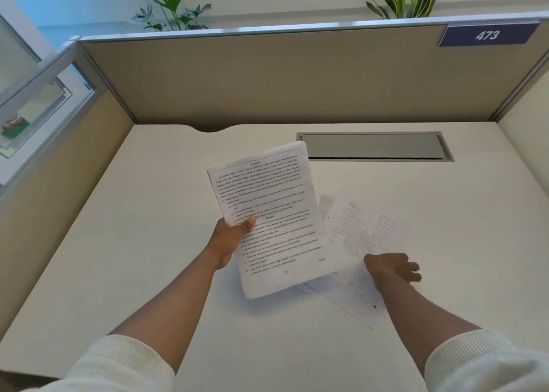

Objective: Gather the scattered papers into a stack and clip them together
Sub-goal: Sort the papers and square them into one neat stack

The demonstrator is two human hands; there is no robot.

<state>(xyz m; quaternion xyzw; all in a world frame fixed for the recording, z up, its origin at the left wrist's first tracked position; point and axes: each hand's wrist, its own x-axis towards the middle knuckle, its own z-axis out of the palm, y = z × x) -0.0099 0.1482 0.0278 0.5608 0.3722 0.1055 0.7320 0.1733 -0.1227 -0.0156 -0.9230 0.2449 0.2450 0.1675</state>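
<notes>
White bench point(148, 243) fills most of the view, boxed in on three sides by beige partition panels point(267, 86); a glass pane sits in the left panel; two green plants point(172, 5) rise behind the far panel; blue plate reading 473 point(487, 35) at that panel's upper right corner.

Grey rectangular cable hatch point(375, 145) set flush in the bench near the back, right of centre; a curved notch cut into the bench's rear edge, left of the hatch.

Held stack of papers point(273, 213), printed text facing up, lifted off the bench and tilted, its far corner overlapping the hatch's left end in view; it casts a shadow beneath its near edge.

Loose papers point(356, 228) lie flat on the bench just right of the held stack, fanned and overlapping, faint print; their left part is hidden under the stack.

Both forearms bare, cream ribbed sleeves pushed up at the bottom of the view.

Left hand point(230, 232): grip pinching the stack's left edge, thumb on top of the page, fingers hidden beneath.

Right hand point(392, 268): palm down on the loose papers near their near-right part, fingers loosely bent and resting on the sheet; whether they pinch an edge, cannot tell.
</notes>
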